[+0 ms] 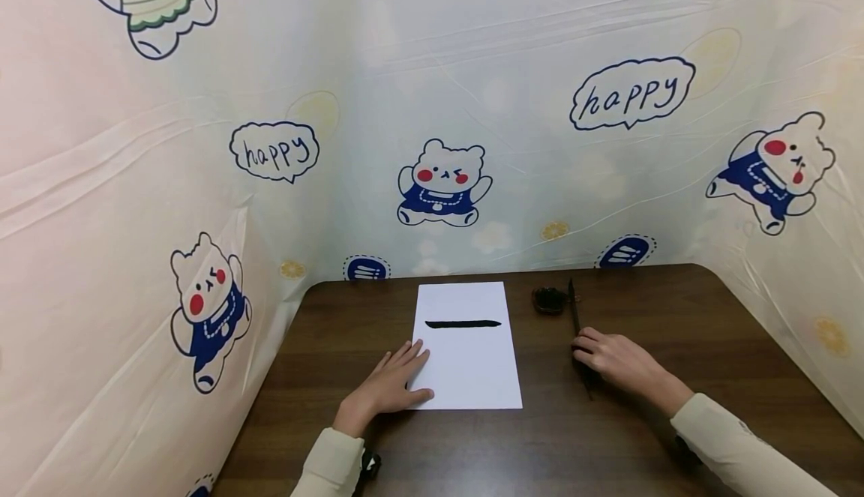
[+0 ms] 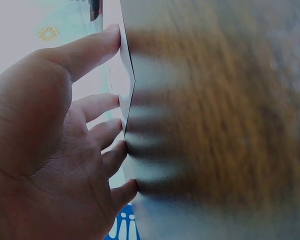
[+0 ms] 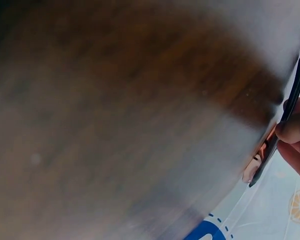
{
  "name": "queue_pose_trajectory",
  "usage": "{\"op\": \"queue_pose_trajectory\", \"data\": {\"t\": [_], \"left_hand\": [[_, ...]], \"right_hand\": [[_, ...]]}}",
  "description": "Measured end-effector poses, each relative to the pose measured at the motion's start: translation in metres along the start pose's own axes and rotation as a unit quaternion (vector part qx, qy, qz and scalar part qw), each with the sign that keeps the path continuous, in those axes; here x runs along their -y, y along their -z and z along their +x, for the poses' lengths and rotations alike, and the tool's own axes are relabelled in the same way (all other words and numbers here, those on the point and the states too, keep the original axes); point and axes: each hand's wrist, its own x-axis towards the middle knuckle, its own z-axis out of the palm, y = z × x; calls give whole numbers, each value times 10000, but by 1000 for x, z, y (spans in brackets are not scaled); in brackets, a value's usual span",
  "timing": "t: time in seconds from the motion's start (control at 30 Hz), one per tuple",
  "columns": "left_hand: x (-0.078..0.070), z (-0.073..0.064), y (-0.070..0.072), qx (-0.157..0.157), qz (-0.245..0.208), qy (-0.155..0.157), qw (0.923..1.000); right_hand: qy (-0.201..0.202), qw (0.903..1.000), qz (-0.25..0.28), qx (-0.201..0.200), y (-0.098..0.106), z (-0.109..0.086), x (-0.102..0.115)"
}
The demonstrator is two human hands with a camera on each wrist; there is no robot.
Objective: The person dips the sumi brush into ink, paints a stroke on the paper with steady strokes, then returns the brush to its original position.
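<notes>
A white sheet of paper (image 1: 466, 366) lies on the dark wooden table, with one thick black horizontal stroke (image 1: 463, 324) across its upper part. My left hand (image 1: 390, 384) rests on the sheet's lower left edge, fingers spread; in the left wrist view the fingertips (image 2: 119, 134) touch the paper and table along that edge. To the right of the sheet, my right hand (image 1: 610, 360) pinches a dark writing brush (image 1: 574, 309) between thumb and fingers. The right wrist view shows the brush (image 3: 295, 92) with a small loop at one end, its tip pointing to the far side.
A small dark ink dish (image 1: 550, 300) stands near the table's back edge, just left of the brush tip. Printed curtains (image 1: 526, 167) enclose the table (image 1: 675, 309) at the back and both sides.
</notes>
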Motion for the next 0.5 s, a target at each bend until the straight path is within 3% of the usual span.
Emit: {"op": "queue_pose_trajectory", "data": {"t": [0.5], "left_hand": [[0, 1, 0, -4, 0, -27, 10000]], "right_hand": [[-142, 9996, 16, -231, 2, -2, 1]]}}
